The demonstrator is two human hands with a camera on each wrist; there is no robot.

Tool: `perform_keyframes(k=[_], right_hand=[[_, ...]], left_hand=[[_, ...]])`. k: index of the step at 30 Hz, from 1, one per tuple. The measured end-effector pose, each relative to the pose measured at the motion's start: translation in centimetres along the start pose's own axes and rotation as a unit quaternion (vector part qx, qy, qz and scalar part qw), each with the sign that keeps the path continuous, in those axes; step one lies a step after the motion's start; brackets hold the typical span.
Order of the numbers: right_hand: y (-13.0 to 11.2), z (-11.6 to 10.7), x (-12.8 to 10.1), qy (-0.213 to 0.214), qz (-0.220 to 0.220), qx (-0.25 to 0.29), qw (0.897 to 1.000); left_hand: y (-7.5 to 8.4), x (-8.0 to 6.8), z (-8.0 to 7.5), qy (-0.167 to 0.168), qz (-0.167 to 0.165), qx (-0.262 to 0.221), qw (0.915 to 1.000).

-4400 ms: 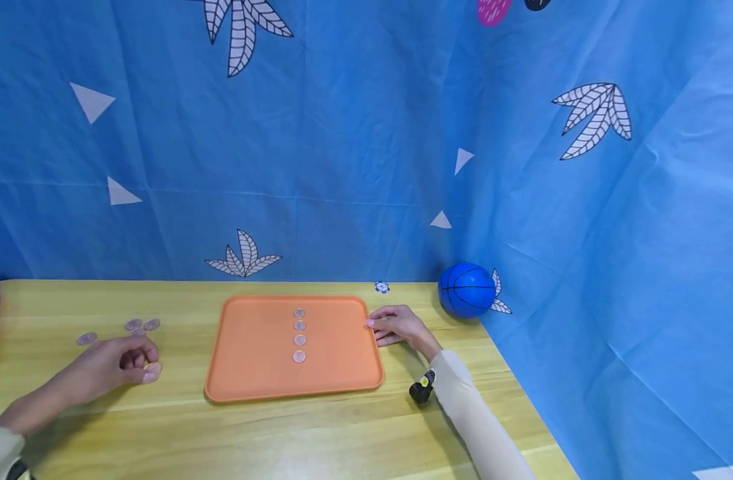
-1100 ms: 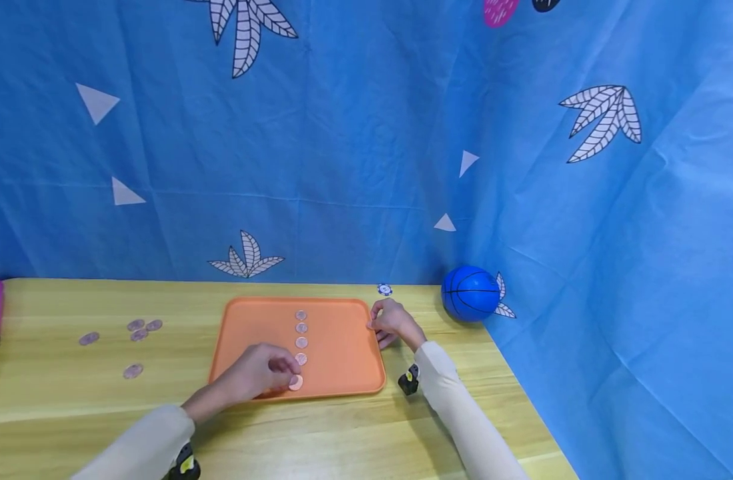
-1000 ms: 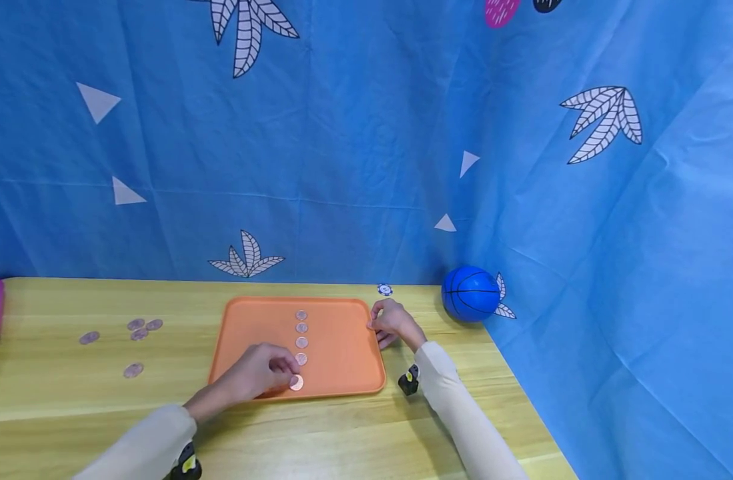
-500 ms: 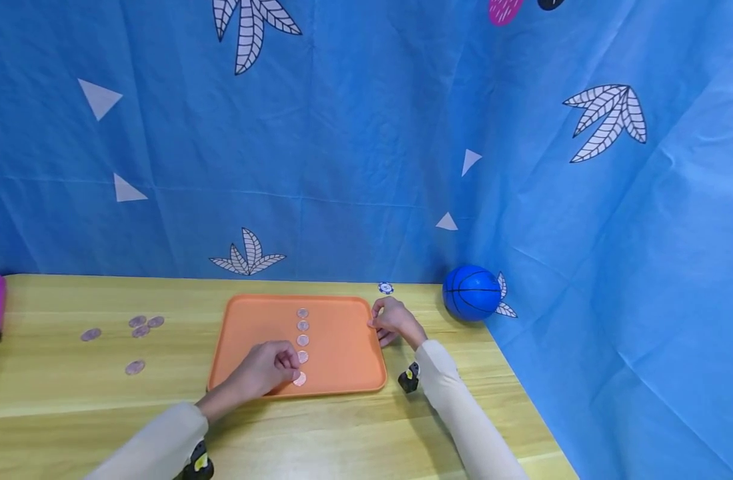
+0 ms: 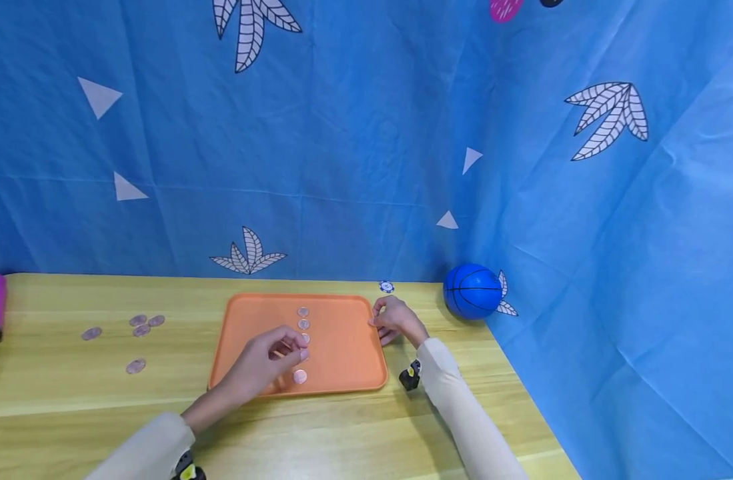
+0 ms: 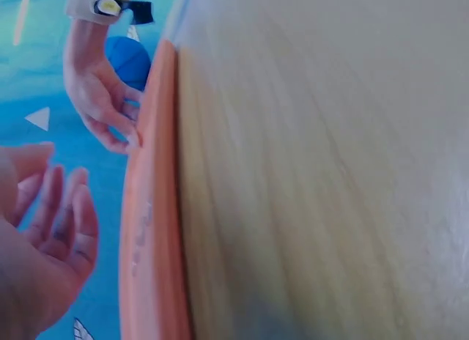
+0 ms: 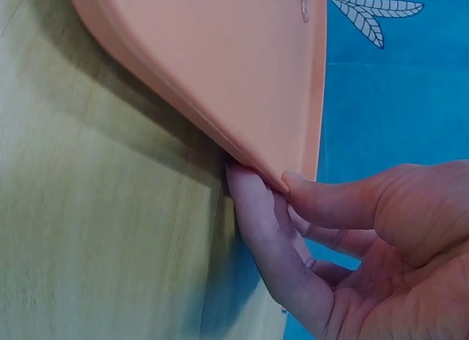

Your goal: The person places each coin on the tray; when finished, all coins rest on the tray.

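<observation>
Over the orange tray [image 5: 252, 320], left hand [image 5: 264, 363] loose and empty beside the newest coin [image 5: 299, 377], right hand [image 5: 396, 321] pinching the far rim

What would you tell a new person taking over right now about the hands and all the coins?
Left hand: open and holding nothing, raised just above the orange tray.
Right hand: pinches the tray's right rim, thumb on top and fingers underneath.
Done: five coins lie in a straight line down the middle of the tray; the nearest coin lies by the left fingers, and one coin in the line is partly hidden by them.
Left: five loose coins lie on the wooden table, left of the tray.
Not part of the line: a blue ball and a small blue-and-white chip behind the tray.
</observation>
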State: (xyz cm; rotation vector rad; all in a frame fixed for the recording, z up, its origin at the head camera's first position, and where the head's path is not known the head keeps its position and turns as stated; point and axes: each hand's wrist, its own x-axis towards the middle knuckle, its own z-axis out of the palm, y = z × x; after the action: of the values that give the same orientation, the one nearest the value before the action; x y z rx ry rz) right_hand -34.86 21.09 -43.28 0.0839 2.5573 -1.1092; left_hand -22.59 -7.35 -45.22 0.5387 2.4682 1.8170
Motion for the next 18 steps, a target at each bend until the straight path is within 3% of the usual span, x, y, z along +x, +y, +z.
perform_keyframes(k=[8,15,18], right_hand=[[-0.2,-0.4,0.0,-0.012,-0.002,0.008,1.000],[-0.3,-0.2,0.1,-0.009,-0.002,0.003,1.000],[-0.1,-0.1,0.0,-0.005,0.006,0.003,1.000]], left_hand=[[1.7,-0.7,-0.6,0.010,0.039,-0.029,0.9988],[1.3,-1.4,-2.2,0.039,0.069,-0.014,0.9968],[0.9,-1.7,-3.2,0.051,0.067,-0.008,0.9964]])
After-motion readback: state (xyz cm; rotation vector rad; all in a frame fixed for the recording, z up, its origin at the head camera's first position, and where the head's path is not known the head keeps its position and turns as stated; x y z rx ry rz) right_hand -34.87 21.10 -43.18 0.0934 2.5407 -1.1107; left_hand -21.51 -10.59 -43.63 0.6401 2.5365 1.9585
